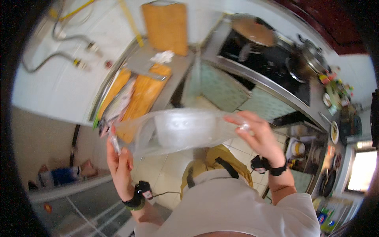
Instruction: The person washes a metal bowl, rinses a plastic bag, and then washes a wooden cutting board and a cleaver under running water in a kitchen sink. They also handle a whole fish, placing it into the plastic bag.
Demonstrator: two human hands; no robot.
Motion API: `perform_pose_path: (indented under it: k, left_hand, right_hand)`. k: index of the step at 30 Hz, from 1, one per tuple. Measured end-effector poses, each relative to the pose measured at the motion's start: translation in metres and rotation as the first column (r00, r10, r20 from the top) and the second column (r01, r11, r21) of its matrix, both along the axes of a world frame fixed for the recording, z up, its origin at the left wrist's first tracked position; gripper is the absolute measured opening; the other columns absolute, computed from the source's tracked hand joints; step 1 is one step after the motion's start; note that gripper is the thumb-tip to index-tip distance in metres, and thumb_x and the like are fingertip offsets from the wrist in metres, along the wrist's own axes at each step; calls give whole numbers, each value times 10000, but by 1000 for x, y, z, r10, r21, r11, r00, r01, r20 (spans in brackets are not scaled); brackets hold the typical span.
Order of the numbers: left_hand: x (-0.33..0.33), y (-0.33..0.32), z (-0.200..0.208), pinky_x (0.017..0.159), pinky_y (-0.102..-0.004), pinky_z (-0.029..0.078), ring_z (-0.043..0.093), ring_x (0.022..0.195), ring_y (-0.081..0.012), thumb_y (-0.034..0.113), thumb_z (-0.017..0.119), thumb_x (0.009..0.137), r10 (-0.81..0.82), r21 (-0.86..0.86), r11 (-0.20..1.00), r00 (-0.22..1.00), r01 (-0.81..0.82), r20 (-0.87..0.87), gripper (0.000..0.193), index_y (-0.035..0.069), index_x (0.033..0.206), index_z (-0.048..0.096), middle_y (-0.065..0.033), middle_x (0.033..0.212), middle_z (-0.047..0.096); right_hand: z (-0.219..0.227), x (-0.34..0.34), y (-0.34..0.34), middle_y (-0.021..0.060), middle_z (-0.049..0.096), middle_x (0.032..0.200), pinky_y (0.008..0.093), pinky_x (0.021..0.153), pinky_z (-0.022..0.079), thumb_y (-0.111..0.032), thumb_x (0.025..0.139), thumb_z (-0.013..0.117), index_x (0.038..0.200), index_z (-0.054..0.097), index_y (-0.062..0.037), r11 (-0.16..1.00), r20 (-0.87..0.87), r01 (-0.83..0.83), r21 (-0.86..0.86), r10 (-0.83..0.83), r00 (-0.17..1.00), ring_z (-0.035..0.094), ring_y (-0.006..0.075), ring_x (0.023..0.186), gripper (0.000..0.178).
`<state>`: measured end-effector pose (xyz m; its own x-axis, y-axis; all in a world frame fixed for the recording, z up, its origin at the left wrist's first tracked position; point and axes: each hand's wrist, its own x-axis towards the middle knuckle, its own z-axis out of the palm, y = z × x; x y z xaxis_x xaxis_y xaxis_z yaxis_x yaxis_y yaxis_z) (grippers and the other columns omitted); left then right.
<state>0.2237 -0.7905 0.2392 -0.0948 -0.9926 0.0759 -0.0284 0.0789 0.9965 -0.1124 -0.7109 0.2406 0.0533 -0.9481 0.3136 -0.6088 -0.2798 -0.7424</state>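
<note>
Stretched between my hands in front of my body is a clear plastic bag (181, 130), pulled wide and see-through. My left hand (119, 160) pinches its left end, close to the near corner of a wooden cutting board (143, 98). The other end is gripped by the fingers of my right hand (256, 134), with some film bunched at the fingertips. A fish (123, 98) lies lengthwise on the board, partly behind the bag. Across the board's far end rests a cleaver (144, 66), beside a crumpled white wad (162, 57).
Another wooden board (165, 29) leans upright against the wall. A black cooktop (272, 63) on the right carries a lidded pan (252, 29) and a steel pot (312, 59). Below it, a pale green cabinet door (223, 85) stands at an angle. Two hoses (59, 55) hang at left.
</note>
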Motion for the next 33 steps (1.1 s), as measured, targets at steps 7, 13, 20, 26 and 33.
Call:
perform_pose_path:
  k: [7,13,20,26,33]
  left_hand:
    - [61,4,24,432,-163,226,298,469,-13,89,466,917,200,55,977,976,-205,87,531,41,1416,293,75,593,362]
    - [137,1,20,429,-171,224,312,440,-17,131,530,899,260,-13,965,965,-260,0,576,4,1406,287,69,563,415]
    - [267,-28,23,427,-169,233,350,382,-21,240,582,882,-5,-40,999,977,-4,-211,701,-57,1402,219,66,477,450]
    - [330,-59,3,441,-161,285,358,441,-26,104,502,889,-204,253,930,948,266,-245,629,-5,1428,195,10,625,534]
    - [353,-83,-2,475,-187,337,399,509,-41,18,464,861,-338,354,822,882,446,-327,653,16,1441,165,-4,690,485]
  right_hand:
    - [8,44,-82,146,614,957,339,753,448,-125,858,565,1108,632,-32,987,166,-153,54,143,976,569,294,854,274]
    - [18,121,-109,147,624,981,341,780,439,-229,876,563,1097,632,4,959,188,-281,-38,284,940,573,286,875,329]
    - [30,227,-107,148,641,1009,332,833,432,-316,887,554,1050,647,27,983,135,-153,100,139,981,584,268,914,391]
    - [-16,290,-120,73,657,978,286,867,433,-197,951,495,1135,584,32,930,225,73,361,-163,961,583,130,945,308]
    - [-44,287,-132,70,644,1001,293,901,419,-285,921,560,1214,541,-8,823,350,-43,566,-193,917,567,134,989,404]
